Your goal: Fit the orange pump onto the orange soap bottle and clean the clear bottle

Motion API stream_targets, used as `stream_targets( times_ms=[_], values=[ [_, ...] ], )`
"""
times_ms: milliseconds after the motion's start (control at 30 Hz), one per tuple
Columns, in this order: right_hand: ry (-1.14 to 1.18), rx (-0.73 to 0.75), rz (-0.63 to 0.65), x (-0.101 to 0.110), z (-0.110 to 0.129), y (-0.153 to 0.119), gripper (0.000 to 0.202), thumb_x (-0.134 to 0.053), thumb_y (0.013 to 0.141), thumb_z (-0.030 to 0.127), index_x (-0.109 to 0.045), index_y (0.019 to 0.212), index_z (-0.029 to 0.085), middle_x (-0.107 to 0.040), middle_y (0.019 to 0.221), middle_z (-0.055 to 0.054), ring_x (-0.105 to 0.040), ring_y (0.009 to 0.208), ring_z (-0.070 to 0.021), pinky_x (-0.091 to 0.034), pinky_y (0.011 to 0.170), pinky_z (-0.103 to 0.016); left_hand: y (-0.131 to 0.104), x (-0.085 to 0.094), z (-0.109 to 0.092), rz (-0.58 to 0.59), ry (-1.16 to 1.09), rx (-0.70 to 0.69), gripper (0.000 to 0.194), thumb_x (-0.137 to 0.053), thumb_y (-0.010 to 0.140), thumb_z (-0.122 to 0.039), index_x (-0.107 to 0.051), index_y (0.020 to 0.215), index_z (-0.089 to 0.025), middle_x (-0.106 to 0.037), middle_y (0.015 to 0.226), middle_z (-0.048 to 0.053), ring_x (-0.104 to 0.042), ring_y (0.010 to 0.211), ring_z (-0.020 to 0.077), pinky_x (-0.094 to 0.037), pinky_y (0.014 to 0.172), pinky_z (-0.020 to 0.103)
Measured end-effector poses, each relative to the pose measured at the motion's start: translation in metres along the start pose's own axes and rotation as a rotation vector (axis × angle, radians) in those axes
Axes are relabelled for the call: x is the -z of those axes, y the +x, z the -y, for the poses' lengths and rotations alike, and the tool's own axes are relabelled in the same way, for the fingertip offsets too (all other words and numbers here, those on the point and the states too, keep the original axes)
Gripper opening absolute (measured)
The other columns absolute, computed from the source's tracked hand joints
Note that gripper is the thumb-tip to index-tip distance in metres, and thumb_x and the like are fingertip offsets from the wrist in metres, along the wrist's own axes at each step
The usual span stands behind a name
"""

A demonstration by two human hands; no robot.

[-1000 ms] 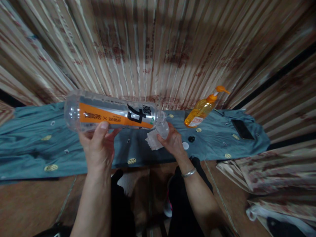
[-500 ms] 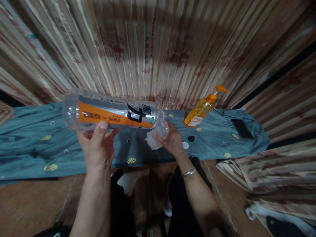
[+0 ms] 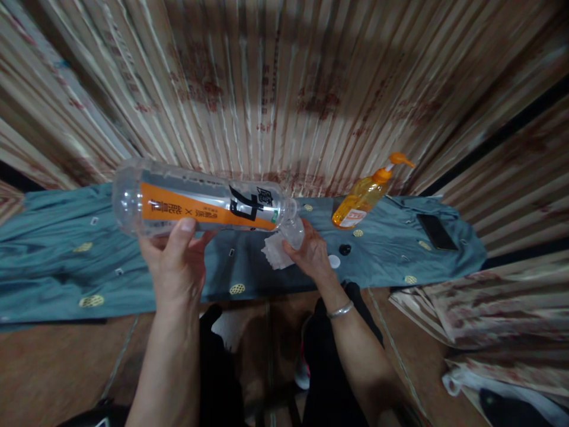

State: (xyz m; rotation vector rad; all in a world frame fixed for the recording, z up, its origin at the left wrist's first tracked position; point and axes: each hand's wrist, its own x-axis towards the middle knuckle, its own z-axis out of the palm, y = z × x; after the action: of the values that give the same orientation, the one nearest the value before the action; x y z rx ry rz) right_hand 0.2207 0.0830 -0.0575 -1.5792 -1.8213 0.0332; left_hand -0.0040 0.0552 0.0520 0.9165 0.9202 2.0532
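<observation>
My left hand (image 3: 178, 261) grips a large clear bottle (image 3: 200, 198) with an orange and silver label, tilted sideways so its neck points right. Against the mouth of that bottle rests a small clear container (image 3: 293, 230), held in the fingers of my right hand (image 3: 311, 252). Whether any liquid passes between the two cannot be made out. White folded tissue (image 3: 276, 252) lies on the blue cloth (image 3: 178, 284) just below the small container. To the right stands a pump bottle (image 3: 358, 198) of yellow-orange liquid.
A white disc (image 3: 333, 261) and a small black cap (image 3: 344, 249) lie right of my right hand. A dark phone (image 3: 437, 232) is at the cloth's right end. A pleated curtain (image 3: 275, 89) hangs behind.
</observation>
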Motion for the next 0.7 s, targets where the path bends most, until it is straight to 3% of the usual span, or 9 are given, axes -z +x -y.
stream_targets(
  times_ms=[700],
  values=[
    [0.008, 0.005, -0.003, 0.0002, 0.0001, 0.0003, 0.061, -0.073, 0.082, 0.033, -0.051, 0.134, 0.010, -0.072, 0.120, -0.021, -0.072, 0.110, -0.0336, -0.058, 0.098, -0.048, -0.0012, -0.0039, -0.0026, -0.026, -0.004, -0.018, 0.072, -0.095, 0.050, -0.036, -0.069, 0.117, -0.032, -0.074, 0.102, 0.001, -0.066, 0.075, 0.0151, -0.065, 0.070, 0.038]
  ],
)
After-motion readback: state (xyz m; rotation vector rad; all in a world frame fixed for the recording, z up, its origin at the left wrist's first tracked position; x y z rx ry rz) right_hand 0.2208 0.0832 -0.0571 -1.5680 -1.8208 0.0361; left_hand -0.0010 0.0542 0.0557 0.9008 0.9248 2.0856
